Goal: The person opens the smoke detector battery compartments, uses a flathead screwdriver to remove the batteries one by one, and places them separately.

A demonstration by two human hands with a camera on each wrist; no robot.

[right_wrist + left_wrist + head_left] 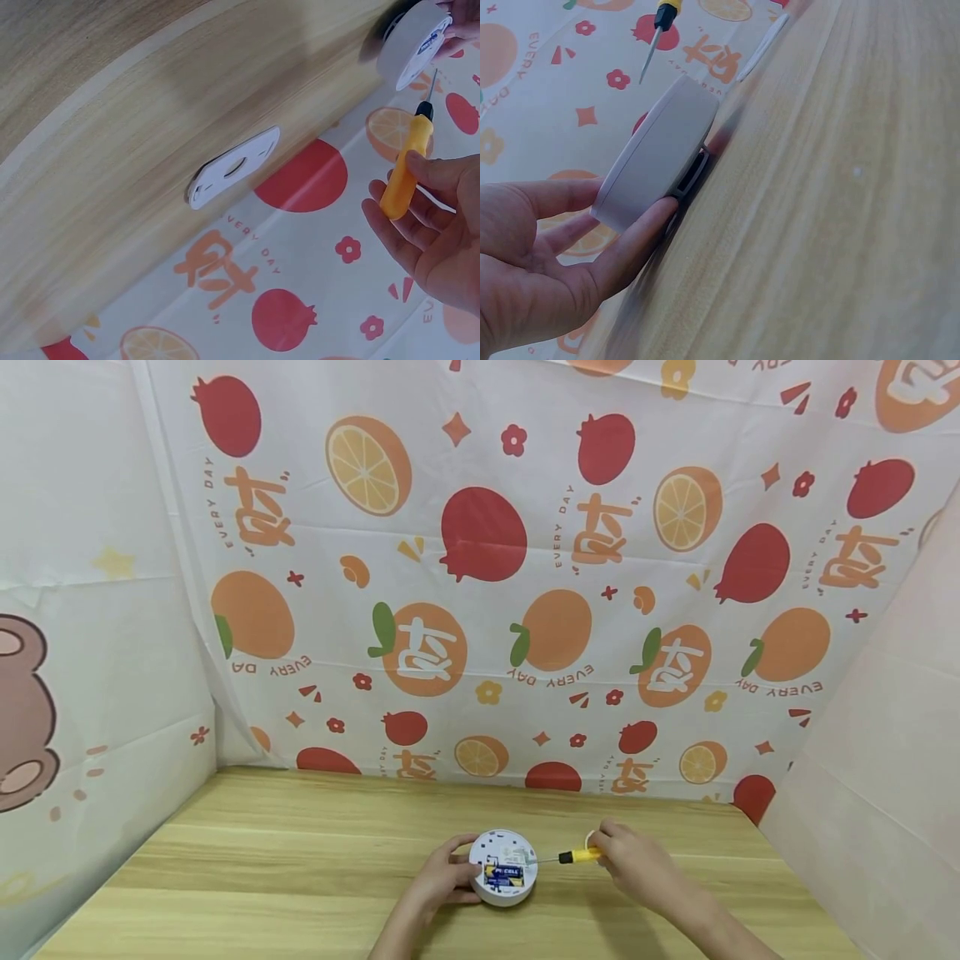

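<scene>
A round white battery-powered device [503, 893], which looks like a smoke alarm, has its back turned up and blue batteries [504, 875] showing in it. My left hand [442, 878] grips its left side, with the thumb on the lower edge in the left wrist view [637, 247]. My right hand [630, 862] holds a yellow-handled screwdriver [405, 169] between thumb and fingers. In the head view the shaft points left, its tip over the device's back; whether it touches cannot be told.
On the wooden table [315, 852] a flat white plate with a central hole [255, 156] lies beyond my right hand, mostly hidden in the head view. A fruit-printed cloth [480, 710] hangs behind the table. Pale cloths [112, 693] stand at both sides.
</scene>
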